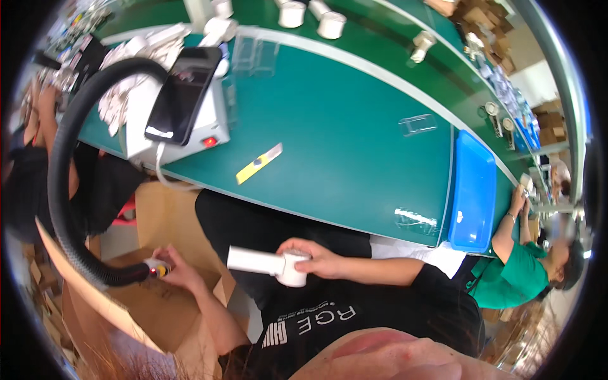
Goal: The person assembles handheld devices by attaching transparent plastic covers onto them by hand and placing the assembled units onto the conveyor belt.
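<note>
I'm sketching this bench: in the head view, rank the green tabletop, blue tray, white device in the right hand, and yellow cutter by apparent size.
1. Tabletop
2. Tray
3. White device
4. Cutter

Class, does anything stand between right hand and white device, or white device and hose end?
Nothing visible: the right hand holds the white device. In this view, the left hand lies between device and hose end.
</note>
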Demonstrator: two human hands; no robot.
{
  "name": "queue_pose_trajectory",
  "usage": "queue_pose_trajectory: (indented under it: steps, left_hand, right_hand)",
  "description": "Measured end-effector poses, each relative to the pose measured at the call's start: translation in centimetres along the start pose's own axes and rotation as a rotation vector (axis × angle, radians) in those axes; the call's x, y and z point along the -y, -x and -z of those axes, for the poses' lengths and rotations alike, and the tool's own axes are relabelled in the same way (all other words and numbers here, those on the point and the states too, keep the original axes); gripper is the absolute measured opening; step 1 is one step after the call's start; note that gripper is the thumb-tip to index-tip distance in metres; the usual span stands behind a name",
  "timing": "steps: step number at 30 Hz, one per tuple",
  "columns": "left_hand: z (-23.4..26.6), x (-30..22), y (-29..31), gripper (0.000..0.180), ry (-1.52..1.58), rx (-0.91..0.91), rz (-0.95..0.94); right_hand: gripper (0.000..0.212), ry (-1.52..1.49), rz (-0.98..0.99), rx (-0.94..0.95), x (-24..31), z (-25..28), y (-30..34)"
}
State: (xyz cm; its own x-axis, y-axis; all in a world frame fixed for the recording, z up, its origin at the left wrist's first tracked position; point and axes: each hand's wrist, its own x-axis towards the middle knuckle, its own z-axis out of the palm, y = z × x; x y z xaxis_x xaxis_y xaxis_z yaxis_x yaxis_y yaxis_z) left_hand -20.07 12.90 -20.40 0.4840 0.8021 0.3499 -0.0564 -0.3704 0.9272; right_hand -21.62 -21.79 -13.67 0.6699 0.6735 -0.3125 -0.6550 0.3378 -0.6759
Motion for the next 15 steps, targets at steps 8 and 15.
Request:
queue_pose_trajectory:
  steps: [8, 15]
  left_hand:
    - [-1.6, -1.1, 4.7, 0.037, 0.225, 0.654, 0.922]
    - [-0.7, 4.5, 9.1, 0.043, 0.359, 0.617, 0.566]
  right_hand:
    - [0.04, 0.236, -0.055, -0.112, 2.0, -4.0, -8.7]
    - [0.043, 0.012, -0.378, -0.015, 0.0, -10.9, -16.2]
